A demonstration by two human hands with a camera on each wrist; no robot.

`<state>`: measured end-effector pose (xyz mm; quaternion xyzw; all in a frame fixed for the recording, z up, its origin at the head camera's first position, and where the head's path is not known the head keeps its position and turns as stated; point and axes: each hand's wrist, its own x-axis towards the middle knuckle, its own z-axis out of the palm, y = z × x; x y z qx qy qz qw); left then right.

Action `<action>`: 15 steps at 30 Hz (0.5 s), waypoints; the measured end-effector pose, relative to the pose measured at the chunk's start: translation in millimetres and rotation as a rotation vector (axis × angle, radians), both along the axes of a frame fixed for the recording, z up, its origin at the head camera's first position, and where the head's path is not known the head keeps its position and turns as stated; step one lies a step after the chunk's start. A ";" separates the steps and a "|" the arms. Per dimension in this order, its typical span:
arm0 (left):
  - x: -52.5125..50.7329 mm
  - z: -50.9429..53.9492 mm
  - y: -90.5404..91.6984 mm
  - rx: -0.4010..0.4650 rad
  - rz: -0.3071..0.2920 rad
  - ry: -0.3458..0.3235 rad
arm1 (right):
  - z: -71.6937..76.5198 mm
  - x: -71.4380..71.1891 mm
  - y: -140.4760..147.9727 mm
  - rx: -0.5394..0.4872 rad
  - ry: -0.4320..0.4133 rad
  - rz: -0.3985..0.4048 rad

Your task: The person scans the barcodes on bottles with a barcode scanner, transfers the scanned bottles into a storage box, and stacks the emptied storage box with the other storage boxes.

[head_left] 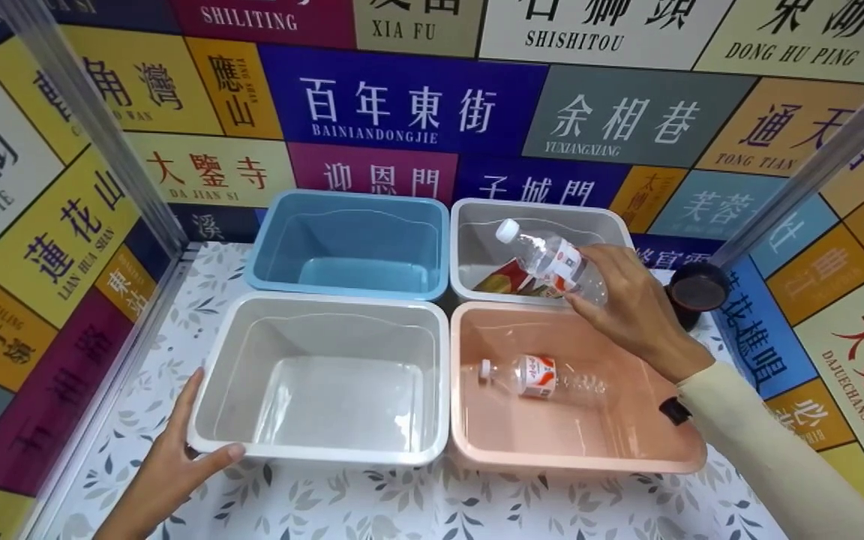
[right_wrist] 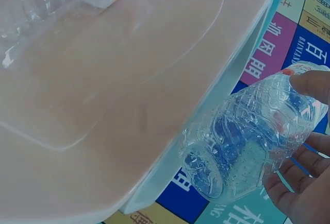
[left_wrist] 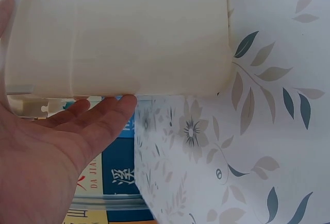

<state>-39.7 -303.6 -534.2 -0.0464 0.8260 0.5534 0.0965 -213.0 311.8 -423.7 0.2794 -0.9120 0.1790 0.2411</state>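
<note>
My right hand (head_left: 627,300) grips a clear plastic bottle (head_left: 552,259) round its lower half, tilted with its white cap up and to the left. In the right wrist view the bottle (right_wrist: 247,136) shows its ribbed base. It is above the front of the grey bin (head_left: 466,247), where red and yellow packaging (head_left: 503,277) lies. A second bottle (head_left: 537,376) lies on its side in the peach bin (head_left: 578,457). My left hand (head_left: 166,457) touches the near left corner of the white bin (head_left: 319,451), fingers extended along its outside and thumb by the front rim.
A blue bin (head_left: 349,289) stands behind the white one. At the right, by my right wrist, is a dark round object (head_left: 700,286). A black piece (head_left: 676,410) shows at my right sleeve. Patterned panels (head_left: 402,97) enclose the leaf-print table (head_left: 372,502).
</note>
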 end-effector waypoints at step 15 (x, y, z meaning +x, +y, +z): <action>1.4 -0.9 -0.4 0.016 0.013 0.010 | -3.1 -10.3 -26.5 0.001 0.017 0.072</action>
